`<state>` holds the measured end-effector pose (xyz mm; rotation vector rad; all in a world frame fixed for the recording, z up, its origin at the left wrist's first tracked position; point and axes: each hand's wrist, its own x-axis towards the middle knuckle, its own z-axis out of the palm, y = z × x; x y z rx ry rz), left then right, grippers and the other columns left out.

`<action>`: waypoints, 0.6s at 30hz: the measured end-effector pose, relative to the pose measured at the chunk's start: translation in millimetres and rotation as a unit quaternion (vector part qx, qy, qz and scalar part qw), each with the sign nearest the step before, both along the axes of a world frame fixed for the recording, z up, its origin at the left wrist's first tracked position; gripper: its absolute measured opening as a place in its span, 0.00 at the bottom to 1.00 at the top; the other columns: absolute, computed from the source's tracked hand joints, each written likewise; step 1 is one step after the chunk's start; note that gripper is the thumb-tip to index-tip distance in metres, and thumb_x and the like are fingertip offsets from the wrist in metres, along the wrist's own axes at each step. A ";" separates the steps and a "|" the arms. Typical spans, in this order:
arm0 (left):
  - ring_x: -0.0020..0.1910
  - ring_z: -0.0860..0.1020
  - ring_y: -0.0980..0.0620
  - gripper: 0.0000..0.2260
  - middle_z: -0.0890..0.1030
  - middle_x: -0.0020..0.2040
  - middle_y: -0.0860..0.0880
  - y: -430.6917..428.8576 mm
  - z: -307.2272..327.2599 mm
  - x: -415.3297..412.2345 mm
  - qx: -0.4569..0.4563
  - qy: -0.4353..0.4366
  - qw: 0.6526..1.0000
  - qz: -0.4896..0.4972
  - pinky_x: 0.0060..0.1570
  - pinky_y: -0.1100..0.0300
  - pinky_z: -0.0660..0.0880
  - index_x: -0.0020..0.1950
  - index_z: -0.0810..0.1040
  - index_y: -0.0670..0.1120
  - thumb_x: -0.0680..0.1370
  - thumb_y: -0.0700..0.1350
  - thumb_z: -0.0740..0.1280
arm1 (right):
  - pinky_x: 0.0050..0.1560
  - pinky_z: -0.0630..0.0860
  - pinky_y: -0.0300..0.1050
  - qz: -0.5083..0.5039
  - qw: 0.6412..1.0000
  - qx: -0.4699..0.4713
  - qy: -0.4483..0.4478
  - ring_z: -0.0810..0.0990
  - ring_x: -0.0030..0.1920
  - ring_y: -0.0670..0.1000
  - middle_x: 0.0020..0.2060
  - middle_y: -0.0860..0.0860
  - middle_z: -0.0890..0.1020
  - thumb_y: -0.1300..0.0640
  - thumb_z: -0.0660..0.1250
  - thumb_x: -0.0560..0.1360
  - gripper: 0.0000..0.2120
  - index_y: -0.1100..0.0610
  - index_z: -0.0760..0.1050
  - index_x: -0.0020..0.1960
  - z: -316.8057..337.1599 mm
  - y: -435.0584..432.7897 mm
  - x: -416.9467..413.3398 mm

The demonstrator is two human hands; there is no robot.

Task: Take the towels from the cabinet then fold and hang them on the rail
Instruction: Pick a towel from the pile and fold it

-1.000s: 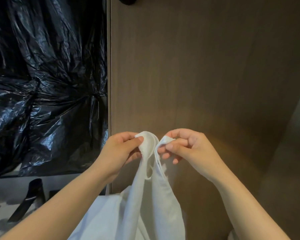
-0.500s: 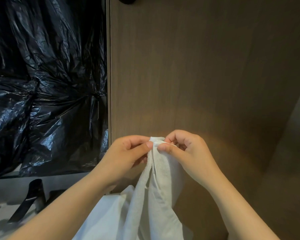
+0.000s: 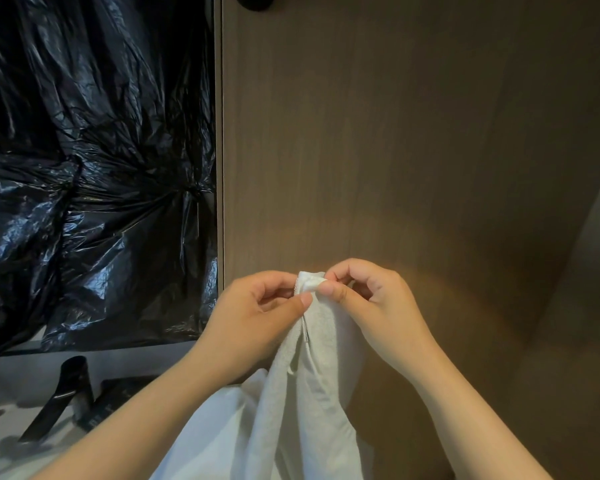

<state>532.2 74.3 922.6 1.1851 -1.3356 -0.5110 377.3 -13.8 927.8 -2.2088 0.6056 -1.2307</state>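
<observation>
Both hands pinch the top of the towel (image 3: 312, 393). The left hand (image 3: 257, 313) has thumb and curled forefinger on the left side of the bunched top edge. The right hand (image 3: 371, 306) does the same from the right, thumb tip right on the white fold. The thumbs nearly touch, and the two gripped corners are pressed together between them. The other fingers on both hands curl in toward the palms. The towel is white, held up low in the middle of the view, and hangs straight down from the pinch in two layers with a hem line down the middle. A small loop shows on that line just below the grip. More white cloth bunches out lower left under the left forearm; can't tell if it's the same towel. Directly behind the hands is a brown wooden panel (image 3: 395, 150) with vertical grain, filling centre and right. A dark round knob (image 3: 253, 0) sits at its top, cut off by the frame. Left of the panel, crinkled black plastic sheet (image 3: 94, 168) fills the upper left. Below it is a pale ledge (image 3: 7, 427) with strips of black tape (image 3: 73, 382) on it.
</observation>
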 end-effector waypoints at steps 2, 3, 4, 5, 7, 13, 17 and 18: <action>0.39 0.82 0.50 0.05 0.86 0.41 0.47 -0.5 -0.8 0.2 -0.013 0.001 0.999 0.031 0.40 0.59 0.78 0.49 0.84 0.44 0.75 0.38 0.71 | 0.34 0.70 0.32 0.008 1.000 0.007 0.001 0.77 0.37 0.43 0.36 0.43 0.80 0.48 0.71 0.75 0.05 0.46 0.80 0.40 1.1 2.3 0.0; 0.40 0.82 0.48 0.05 0.85 0.40 0.47 -0.5 -0.5 1.1 -0.020 0.002 0.999 0.042 0.39 0.58 0.78 0.48 0.84 0.45 0.75 0.38 0.71 | 0.34 0.70 0.33 0.011 1.000 0.007 0.004 0.77 0.37 0.44 0.36 0.43 0.81 0.48 0.71 0.75 0.05 0.46 0.80 0.41 2.5 3.1 -0.5; 0.40 0.82 0.46 0.04 0.85 0.40 0.47 -1.1 0.5 2.6 -0.026 0.003 0.998 0.051 0.39 0.59 0.79 0.47 0.84 0.46 0.75 0.39 0.71 | 0.34 0.71 0.34 0.014 1.000 0.004 0.008 0.78 0.38 0.45 0.37 0.43 0.81 0.47 0.70 0.75 0.05 0.46 0.81 0.42 4.3 3.6 -1.5; 0.41 0.82 0.46 0.04 0.85 0.40 0.47 -2.1 2.1 5.3 -0.029 0.000 0.998 0.060 0.40 0.58 0.79 0.47 0.84 0.47 0.75 0.40 0.71 | 0.35 0.72 0.36 0.018 1.000 0.002 0.016 0.78 0.38 0.47 0.37 0.43 0.81 0.47 0.69 0.76 0.06 0.47 0.81 0.43 6.3 3.4 -2.8; 0.42 0.82 0.45 0.04 0.85 0.40 0.48 -4.8 5.1 12.0 -0.031 -0.018 0.996 0.085 0.44 0.54 0.80 0.47 0.84 0.48 0.75 0.42 0.70 | 0.37 0.75 0.48 0.030 0.999 0.009 0.035 0.79 0.39 0.52 0.38 0.46 0.82 0.46 0.67 0.77 0.08 0.48 0.81 0.44 9.3 2.6 -5.7; 0.41 0.82 0.56 0.04 0.84 0.41 0.55 -17.6 12.9 37.9 -0.041 -0.056 0.987 0.142 0.41 0.67 0.78 0.46 0.83 0.54 0.76 0.45 0.69 | 0.35 0.72 0.40 0.057 0.995 -0.013 0.084 0.79 0.37 0.50 0.35 0.46 0.80 0.42 0.63 0.77 0.14 0.49 0.80 0.41 17.3 -1.1 -19.2; 0.41 0.82 0.58 0.05 0.85 0.42 0.55 -24.1 15.4 56.7 -0.044 -0.044 0.983 0.174 0.46 0.60 0.78 0.47 0.83 0.53 0.76 0.45 0.69 | 0.33 0.70 0.31 0.027 0.991 -0.054 0.117 0.79 0.36 0.46 0.33 0.42 0.79 0.40 0.64 0.76 0.14 0.47 0.79 0.38 22.0 -8.0 -30.7; 0.41 0.82 0.58 0.04 0.84 0.42 0.55 -25.6 15.0 58.6 -0.046 -0.044 0.982 0.176 0.45 0.60 0.78 0.48 0.83 0.53 0.76 0.45 0.69 | 0.32 0.70 0.31 0.009 0.989 -0.069 0.132 0.78 0.35 0.46 0.32 0.43 0.78 0.39 0.64 0.76 0.15 0.47 0.78 0.37 22.1 -10.1 -32.6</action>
